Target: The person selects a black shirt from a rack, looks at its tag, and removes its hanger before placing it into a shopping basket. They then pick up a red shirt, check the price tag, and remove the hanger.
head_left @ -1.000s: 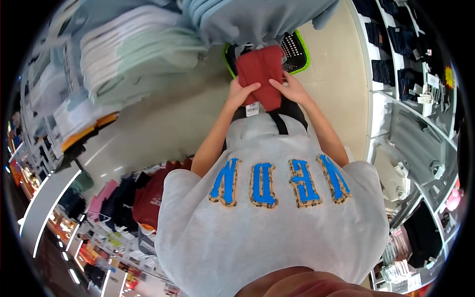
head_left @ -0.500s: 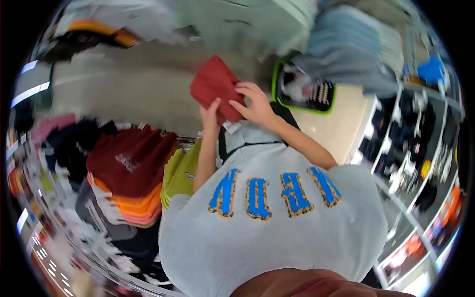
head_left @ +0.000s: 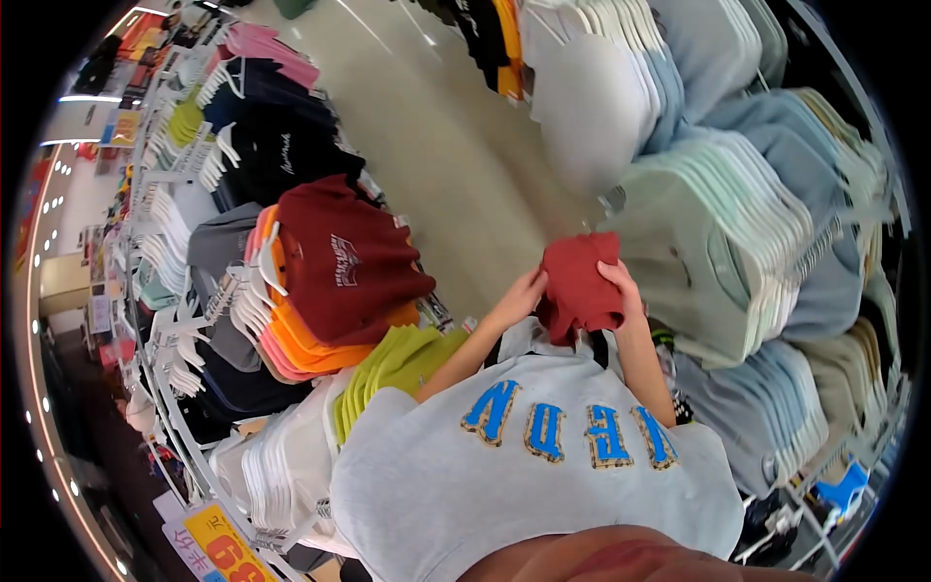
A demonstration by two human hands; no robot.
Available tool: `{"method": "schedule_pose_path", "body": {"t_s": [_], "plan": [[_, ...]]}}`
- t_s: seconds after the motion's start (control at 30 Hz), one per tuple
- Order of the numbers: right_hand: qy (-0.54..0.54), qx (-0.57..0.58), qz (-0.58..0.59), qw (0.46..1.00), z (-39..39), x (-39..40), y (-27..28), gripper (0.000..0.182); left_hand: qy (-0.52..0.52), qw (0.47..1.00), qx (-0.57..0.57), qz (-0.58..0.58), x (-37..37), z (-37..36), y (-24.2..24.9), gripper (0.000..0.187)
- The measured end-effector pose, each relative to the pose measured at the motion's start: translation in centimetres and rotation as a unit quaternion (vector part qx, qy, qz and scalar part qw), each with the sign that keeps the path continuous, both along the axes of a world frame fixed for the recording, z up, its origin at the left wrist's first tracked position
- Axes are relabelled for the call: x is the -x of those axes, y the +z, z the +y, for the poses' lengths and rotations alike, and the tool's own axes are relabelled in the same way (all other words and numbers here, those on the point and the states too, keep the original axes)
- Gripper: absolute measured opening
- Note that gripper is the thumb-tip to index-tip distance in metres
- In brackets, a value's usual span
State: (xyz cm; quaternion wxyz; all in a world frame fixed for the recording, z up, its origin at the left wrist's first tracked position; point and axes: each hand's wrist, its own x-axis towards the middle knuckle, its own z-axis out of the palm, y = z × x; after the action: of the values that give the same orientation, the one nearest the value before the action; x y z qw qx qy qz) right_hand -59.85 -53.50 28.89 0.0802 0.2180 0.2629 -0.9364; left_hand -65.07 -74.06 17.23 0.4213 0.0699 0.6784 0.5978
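Note:
A folded dark red garment (head_left: 580, 291) is held up in front of my chest, between both hands. My left hand (head_left: 527, 294) grips its left edge, fingers partly behind the cloth. On the opposite edge, my right hand (head_left: 622, 284) is closed with the thumb over the front. The lower edge of the cloth hangs in loose folds. Which kind of garment it is cannot be made out.
On the left, a rack carries maroon sweatshirts (head_left: 344, 262), lime-green tops (head_left: 398, 369) and black tops (head_left: 286, 150) on hangers. Pale green sweatshirts (head_left: 679, 247) hang close on the right. A shop aisle floor (head_left: 427, 126) runs between. A yellow price sign (head_left: 225, 543) stands lower left.
My view has turned, bringing the left rack and the aisle further into sight. Both hands still hold the red garment, the right hand now at its right edge. The green-rimmed basket is mostly hidden.

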Motion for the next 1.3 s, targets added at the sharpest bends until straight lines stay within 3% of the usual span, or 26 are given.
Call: {"method": "schedule_pose_path", "body": {"t_s": [0.07,0.13,0.23,0.37,0.47,0.53,0.57,0.63,0.7,0.73,0.8,0.83,0.87,0.9,0.97,1.0,1.07,1.17,1.2,1.27,1.3], "plan": [[0.024,0.003,-0.020,0.999,0.3,3.9,0.4,0.045,-0.007,1.000,0.001,0.017,3.1,0.6,3.9,0.051],[0.139,-0.013,0.055,0.989,0.5,7.7,1.9,0.042,0.001,0.960,-0.052,0.275,6.5,1.7,5.2,0.071],[0.224,0.023,0.109,0.968,0.2,13.6,2.9,0.035,0.066,0.924,-0.013,0.375,11.2,2.8,9.0,0.070],[0.256,-0.007,0.104,0.961,-1.1,22.1,4.3,0.024,0.146,0.910,0.024,0.388,16.1,1.5,11.7,0.069],[0.272,-0.067,0.113,0.953,-3.3,28.8,3.2,0.017,0.188,0.910,0.024,0.368,20.0,-0.6,10.9,0.068],[0.320,-0.095,0.130,0.934,-4.9,33.2,2.8,0.014,0.284,0.946,-0.065,0.141,23.0,-2.4,8.9,0.049],[0.308,-0.098,0.180,0.929,-6.2,35.6,2.4,0.014,0.291,0.943,-0.071,0.146,25.0,-2.8,8.5,0.049],[0.307,-0.105,0.234,0.917,-8.7,40.8,2.4,0.015,0.417,0.872,-0.033,0.254,29.2,-3.5,7.5,0.036],[0.317,-0.291,0.308,0.849,-10.6,45.4,3.3,0.027,0.473,0.845,-0.051,0.244,32.7,-5.3,6.8,0.033],[0.323,-0.295,0.318,0.841,-11.7,48.1,4.1,0.027,0.512,0.822,-0.070,0.239,35.4,-6.5,6.5,0.031],[0.326,-0.446,0.437,0.710,-13.2,52.8,5.7,0.044,0.540,0.798,-0.140,0.230,40.6,-8.2,7.7,0.031],[0.344,-0.493,0.477,0.642,-13.9,55.2,6.3,0.057,0.594,0.763,-0.188,0.172,43.1,-8.8,8.2,0.032],[0.344,-0.494,0.484,0.635,-15.3,57.2,6.6,0.057,0.641,0.722,-0.235,0.112,45.8,-9.7,9.1,0.034],[0.317,-0.551,0.478,0.606,-16.5,58.6,6.8,0.062,0.597,0.763,-0.194,0.155,48.4,-11.3,8.7,0.038],[0.288,-0.629,0.449,0.565,-18.4,62.1,5.5,0.074,0.597,0.765,-0.201,0.133,53.5,-12.5,9.1,0.038],[0.293,-0.628,0.446,0.567,-19.3,63.7,5.6,0.074,0.596,0.771,-0.199,0.106,55.6,-13.0,10.4,0.037],[0.301,-0.573,0.391,0.654,-21.1,68.0,6.0,0.073,0.567,0.794,-0.169,0.138,60.7,-14.7,12.9,0.040],[0.306,-0.532,0.362,0.701,-21.7,75.0,6.6,0.061,0.497,0.823,-0.270,0.053,67.3,-16.8,14.6,0.062],[0.310,-0.503,0.365,0.720,-21.9,77.7,6.5,0.056,0.499,0.822,-0.268,0.049,69.6,-17.7,13.8,0.062],[0.321,-0.416,0.332,0.783,-22.2,82.7,6.4,0.043,0.404,0.811,-0.412,0.099,74.7,-19.3,11.8,0.069],[0.337,-0.374,0.313,0.805,-21.9,85.7,5.1,0.041,0.394,0.808,-0.425,0.109,77.2,-19.8,11.7,0.068]]}}
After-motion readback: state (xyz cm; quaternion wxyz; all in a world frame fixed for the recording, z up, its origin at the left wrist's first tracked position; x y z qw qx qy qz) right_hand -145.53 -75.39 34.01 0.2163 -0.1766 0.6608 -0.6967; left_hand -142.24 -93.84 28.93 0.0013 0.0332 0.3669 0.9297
